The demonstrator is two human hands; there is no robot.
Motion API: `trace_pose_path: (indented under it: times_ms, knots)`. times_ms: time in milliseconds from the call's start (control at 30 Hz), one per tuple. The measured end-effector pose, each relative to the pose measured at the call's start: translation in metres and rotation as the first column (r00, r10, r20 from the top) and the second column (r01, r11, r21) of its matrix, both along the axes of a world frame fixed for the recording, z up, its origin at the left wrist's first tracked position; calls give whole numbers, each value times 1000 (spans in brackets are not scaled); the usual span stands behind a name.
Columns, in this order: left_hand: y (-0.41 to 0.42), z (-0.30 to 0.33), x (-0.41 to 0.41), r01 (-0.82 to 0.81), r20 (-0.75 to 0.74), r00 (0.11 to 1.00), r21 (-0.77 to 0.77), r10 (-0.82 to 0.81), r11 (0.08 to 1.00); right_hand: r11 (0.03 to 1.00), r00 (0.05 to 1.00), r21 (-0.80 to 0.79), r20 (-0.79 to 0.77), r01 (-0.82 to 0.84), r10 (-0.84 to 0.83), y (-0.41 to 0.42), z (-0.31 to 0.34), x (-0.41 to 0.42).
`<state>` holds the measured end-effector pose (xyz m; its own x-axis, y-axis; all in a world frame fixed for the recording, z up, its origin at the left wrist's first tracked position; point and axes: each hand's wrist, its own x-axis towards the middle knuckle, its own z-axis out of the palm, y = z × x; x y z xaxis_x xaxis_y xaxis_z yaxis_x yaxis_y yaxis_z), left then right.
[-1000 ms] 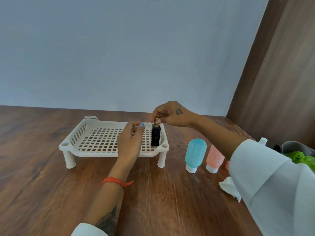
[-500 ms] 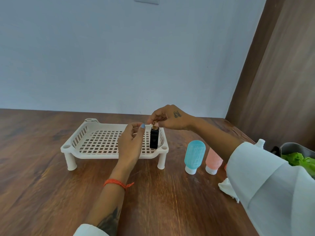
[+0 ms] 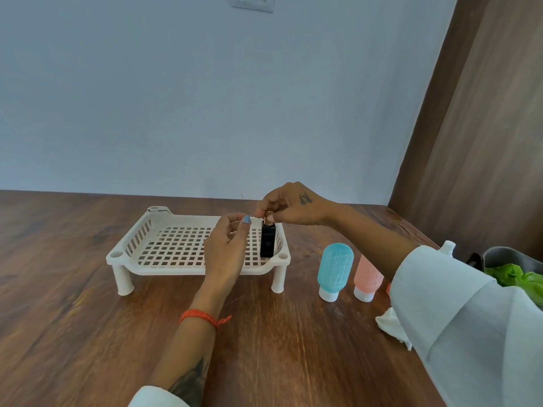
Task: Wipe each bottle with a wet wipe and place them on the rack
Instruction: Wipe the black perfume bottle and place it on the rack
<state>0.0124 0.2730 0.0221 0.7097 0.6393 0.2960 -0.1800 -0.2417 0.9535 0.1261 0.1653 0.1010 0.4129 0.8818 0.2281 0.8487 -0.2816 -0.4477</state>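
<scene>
A small black bottle (image 3: 268, 241) with a gold top stands upright in the right front corner of the white slotted rack (image 3: 152, 230). My right hand (image 3: 289, 205) pinches its gold top from above. Just left of the bottle, my left hand (image 3: 226, 251) hovers over the rack; its thumb and fingers are curled round what looks like a small clear cap (image 3: 233, 227). A blue bottle (image 3: 335, 270) and a pink bottle (image 3: 365, 279) stand on white caps on the table to the right of the rack. A white wipe (image 3: 389, 323) lies crumpled by my right sleeve.
The wooden table (image 3: 73, 333) meets a pale wall behind and a brown panel on the right. At the right edge sits a grey bowl (image 3: 508, 255) with green leaves, and a white bottle top (image 3: 447, 247) shows behind my sleeve.
The view has tilted up slightly. My right hand has kept pinching the top of the black bottle in the rack, and my left hand has stayed beside it.
</scene>
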Motion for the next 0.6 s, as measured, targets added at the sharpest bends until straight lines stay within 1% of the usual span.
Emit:
trace_pose_path:
  times_ms: [100,267,433,500,600]
  knots:
    - [-1,1,-1,-10,9,1000,19,10,1000,1000,999,9,-29,17,-17,0,0,-2]
    - [-7,6,-6,-31,61,998,93,25,995,998,999,48,-19,44,-43,-4,4,-7]
    - [-14,12,-12,-103,175,982,184,71,977,988,997,133,-6,77,-77,-28,7,-12]
    - [-23,17,-17,-92,233,972,224,38,970,980,996,179,5,88,-91,-45,10,-17]
    - [-46,24,-23,-20,284,956,302,-69,953,962,991,241,4,126,-131,-81,15,-27]
